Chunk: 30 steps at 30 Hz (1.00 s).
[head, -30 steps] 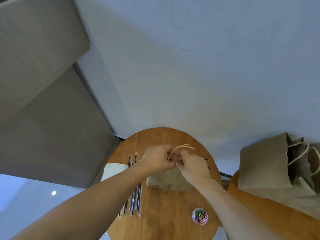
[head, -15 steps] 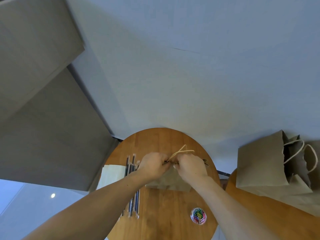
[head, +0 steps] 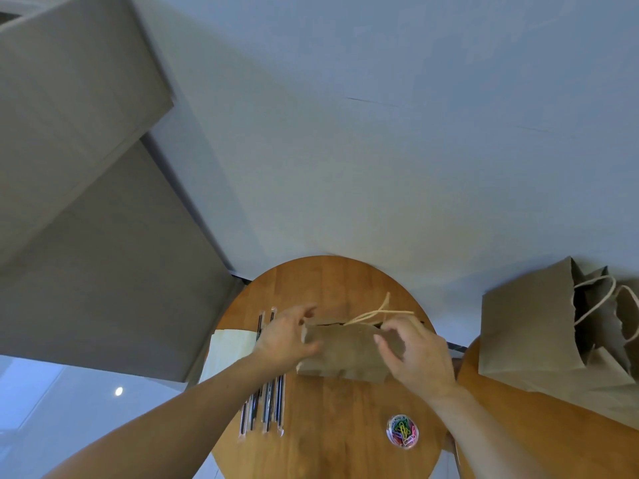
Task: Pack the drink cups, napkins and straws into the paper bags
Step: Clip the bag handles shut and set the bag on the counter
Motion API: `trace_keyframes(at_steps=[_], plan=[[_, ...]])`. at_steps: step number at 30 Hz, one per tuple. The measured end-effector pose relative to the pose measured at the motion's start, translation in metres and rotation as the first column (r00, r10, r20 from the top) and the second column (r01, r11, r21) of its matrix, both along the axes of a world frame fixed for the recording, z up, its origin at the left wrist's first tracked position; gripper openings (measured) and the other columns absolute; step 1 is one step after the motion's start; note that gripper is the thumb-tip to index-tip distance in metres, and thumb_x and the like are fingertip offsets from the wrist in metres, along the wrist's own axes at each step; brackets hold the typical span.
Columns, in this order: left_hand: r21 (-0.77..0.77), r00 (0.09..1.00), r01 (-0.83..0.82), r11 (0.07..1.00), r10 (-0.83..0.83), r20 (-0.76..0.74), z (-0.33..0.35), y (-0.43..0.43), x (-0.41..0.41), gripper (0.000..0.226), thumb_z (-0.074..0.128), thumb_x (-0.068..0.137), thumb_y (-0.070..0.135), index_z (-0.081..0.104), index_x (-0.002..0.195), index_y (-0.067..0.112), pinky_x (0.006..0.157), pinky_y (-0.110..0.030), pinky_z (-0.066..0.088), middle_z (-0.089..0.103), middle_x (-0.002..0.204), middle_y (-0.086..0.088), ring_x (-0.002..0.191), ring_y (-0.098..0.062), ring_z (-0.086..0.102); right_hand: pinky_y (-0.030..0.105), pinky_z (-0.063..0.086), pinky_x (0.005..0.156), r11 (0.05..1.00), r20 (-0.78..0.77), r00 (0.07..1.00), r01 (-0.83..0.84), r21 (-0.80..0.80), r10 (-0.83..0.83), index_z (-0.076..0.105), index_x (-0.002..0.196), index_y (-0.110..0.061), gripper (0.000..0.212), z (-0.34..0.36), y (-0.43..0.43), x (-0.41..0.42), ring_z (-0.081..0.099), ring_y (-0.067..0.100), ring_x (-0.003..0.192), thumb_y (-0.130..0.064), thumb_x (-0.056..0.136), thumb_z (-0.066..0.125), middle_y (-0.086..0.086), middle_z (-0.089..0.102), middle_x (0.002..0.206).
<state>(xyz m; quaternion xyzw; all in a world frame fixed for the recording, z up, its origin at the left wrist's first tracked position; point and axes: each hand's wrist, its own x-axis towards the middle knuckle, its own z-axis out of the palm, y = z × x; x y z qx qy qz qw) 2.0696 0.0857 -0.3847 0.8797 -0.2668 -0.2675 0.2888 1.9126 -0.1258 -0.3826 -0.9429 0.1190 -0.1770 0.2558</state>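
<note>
Both hands have drawn apart since a moment ago: then they met at the handles, now each sits at one end of the bag's top.

Two wooden tables fill the near ground, a round table (head: 328, 426) in the middle and a second table (head: 518, 430) to the right. On the second one stand the other bags (head: 529, 323), brown paper with twine loops, their mouths turned to the right. Their insides are dark, and what they hold cannot be told.

On the round table, at its middle, is the bag (head: 345, 350), brown and flattened. Its mouth shows as a thin dark slit along the far edge, with nothing of its contents visible. The handles (head: 377, 312) stick out beyond that edge.

The left hand (head: 283, 337) grips the bag's left end, thumb on the near face and fingers curled round behind. The right hand (head: 415, 357) pinches the top right corner between thumb and curled fingers.

Pale napkins (head: 228, 347) lie at the table's left edge, partly under the left arm. Wrapped straws (head: 266, 409) lie just right of them, running near to far under that arm. A clear tub (head: 402, 431), near and right, holds coloured clips.
</note>
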Motion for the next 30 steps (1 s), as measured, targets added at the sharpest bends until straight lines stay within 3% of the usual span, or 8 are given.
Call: trace_keyframes(at_steps=[6, 9, 12, 14, 17, 20, 24, 30], plan=[[0.028, 0.984, -0.100, 0.995, 0.102, -0.143, -0.014, 0.013, -0.001, 0.062, 0.075, 0.082, 0.035, 0.048, 0.137, 0.033, 0.081, -0.027, 0.057, 0.057, 0.119, 0.014, 0.106, -0.007, 0.058, 0.023, 0.043, 0.043, 0.998, 0.105, 0.993, -0.058, -0.001, 0.058, 0.059, 0.073, -0.019, 0.022, -0.009, -0.014, -0.020, 0.042, -0.001, 0.056, -0.035, 0.089, 0.060, -0.014, 0.051, 0.073], [0.007, 0.979, -0.091, 0.996, 0.090, -0.183, -0.019, 0.012, -0.003, 0.064, 0.076, 0.079, 0.034, 0.048, 0.137, 0.037, 0.073, -0.020, 0.056, 0.053, 0.120, 0.012, 0.103, -0.009, 0.058, 0.008, 0.043, 0.055, 0.998, 0.086, 0.995, 0.048, 0.039, -0.051, 0.062, 0.093, -0.019, 0.018, -0.010, -0.017, -0.026, 0.047, -0.006, 0.065, -0.036, 0.087, 0.065, -0.012, 0.056, 0.091], [0.031, 0.974, -0.130, 0.991, 0.133, -0.181, -0.025, 0.011, 0.000, 0.039, 0.072, 0.084, 0.028, 0.061, 0.122, 0.029, 0.070, -0.023, 0.058, 0.058, 0.109, 0.010, 0.090, -0.008, 0.063, 0.020, 0.050, 0.074, 0.929, -0.173, 0.946, 0.308, 0.208, -0.275, 0.047, 0.130, -0.024, 0.058, -0.019, -0.031, -0.029, 0.054, 0.001, 0.088, -0.037, 0.082, 0.076, -0.012, 0.046, 0.126], [0.086, 0.973, -0.137, 0.987, 0.150, -0.175, -0.027, 0.013, 0.004, 0.022, 0.068, 0.088, 0.025, 0.067, 0.111, 0.026, 0.064, -0.021, 0.055, 0.065, 0.094, 0.009, 0.075, -0.005, 0.063, 0.031, 0.051, 0.091, 0.908, -0.420, 0.896, 0.290, 0.302, -0.147, 0.036, 0.143, -0.032, 0.077, -0.029, -0.038, -0.028, 0.054, 0.005, 0.106, -0.040, 0.080, 0.079, -0.020, 0.039, 0.135], [0.144, 0.966, -0.138, 0.980, 0.166, -0.196, -0.026, 0.015, 0.008, 0.009, 0.062, 0.091, 0.020, 0.070, 0.094, 0.024, 0.053, -0.021, 0.046, 0.065, 0.075, 0.005, 0.057, -0.010, 0.057, 0.036, 0.056, 0.085, 0.873, -0.578, 0.813, 0.230, 0.430, 0.071, 0.049, 0.128, -0.039, 0.051, -0.048, -0.037, -0.024, 0.068, 0.001, 0.087, -0.045, 0.084, 0.073, -0.022, 0.061, 0.117], [0.151, 0.965, -0.152, 0.977, 0.180, -0.192, -0.020, 0.019, 0.008, 0.028, 0.061, 0.093, 0.021, 0.060, 0.066, 0.026, 0.045, -0.018, 0.036, 0.051, 0.058, 0.006, 0.046, -0.007, 0.043, 0.043, 0.059, 0.073, 0.860, -0.524, 0.850, 0.305, 0.410, -0.052, 0.061, 0.098, -0.035, 0.012, -0.065, -0.035, -0.018, 0.066, -0.003, 0.069, -0.044, 0.091, 0.064, -0.016, 0.070, 0.080], [0.083, 0.956, -0.197, 0.977, 0.210, -0.205, -0.008, 0.035, 0.007, 0.037, 0.061, 0.096, 0.027, 0.054, 0.061, 0.018, 0.048, -0.023, 0.033, 0.045, 0.055, 0.004, 0.048, -0.011, 0.041, 0.036, 0.056, 0.063, 0.865, -0.387, 0.911, 0.305, 0.399, -0.143, 0.061, 0.085, -0.042, 0.026, -0.060, -0.026, -0.009, 0.065, -0.006, 0.071, -0.066, 0.086, 0.051, -0.024, 0.069, 0.076], [-0.139, 0.932, -0.332, 0.933, 0.302, -0.200, 0.036, 0.074, 0.008, 0.021, 0.062, 0.095, 0.025, 0.072, 0.099, 0.006, 0.060, -0.021, 0.042, 0.061, 0.073, 0.000, 0.061, -0.010, 0.051, 0.019, 0.045, 0.062, 0.879, -0.188, 0.965, 0.246, 0.409, -0.183, 0.058, 0.087, -0.054, 0.015, -0.016, 0.014, 0.007, 0.063, -0.010, 0.076, -0.066, 0.087, 0.049, -0.033, 0.065, 0.082]])
